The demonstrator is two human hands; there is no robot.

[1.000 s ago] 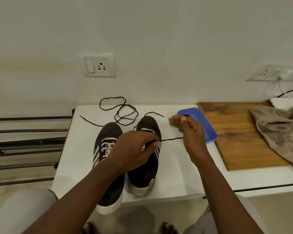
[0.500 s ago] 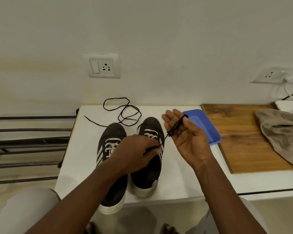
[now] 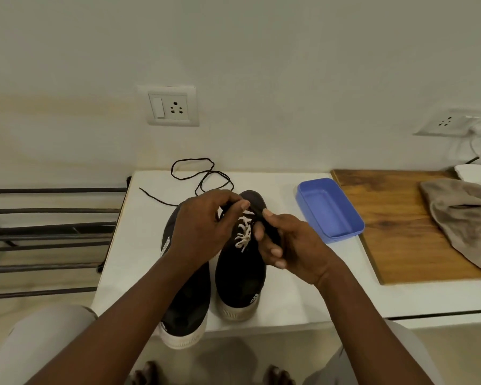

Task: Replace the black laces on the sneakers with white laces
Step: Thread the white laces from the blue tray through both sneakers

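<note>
Both hands sit over the front half of the right sneaker (image 3: 239, 276), above its white lace (image 3: 243, 232).

Left hand (image 3: 203, 229): above the sneaker's left edge, fingers curled, thumb and forefinger pinched on a thin black strand near the toe. That's the held lace (image 3: 271, 230) (strand is blurred, so I can't trace its exact path).

Right hand (image 3: 292, 245): above the sneaker's right edge, palm turned toward the left hand, fingers clenched round a dark bundle of the same lace. The hands are close together, and I can't tell whether the fingertips touch.

Right sneaker: stands upright on the white table (image 3: 147, 218), toe to the wall, heel at the near table edge. White lace is threaded through the eyelets I can see, with a loose end lying on the tongue.

Left sneaker (image 3: 186, 309): just beside the right sneaker on its left, parallel, heel overhanging the table edge. The left forearm covers its lacing, so the lace colour is not visible.

Loose lace (image 3: 197, 159): black, lying in open loops on the table beyond the sneaker's toe and to its left, partly against the wall.

Elsewhere:
- Right of the sneaker and apart from it: blue tray (image 3: 345, 234).
- Further right: wooden board (image 3: 395, 223) with a brown cloth (image 3: 467, 218) on it.
- Left of the sneaker, past the table edge: metal rack (image 3: 50, 226).
- On the wall beyond the toe: socket (image 3: 172, 106).
</note>
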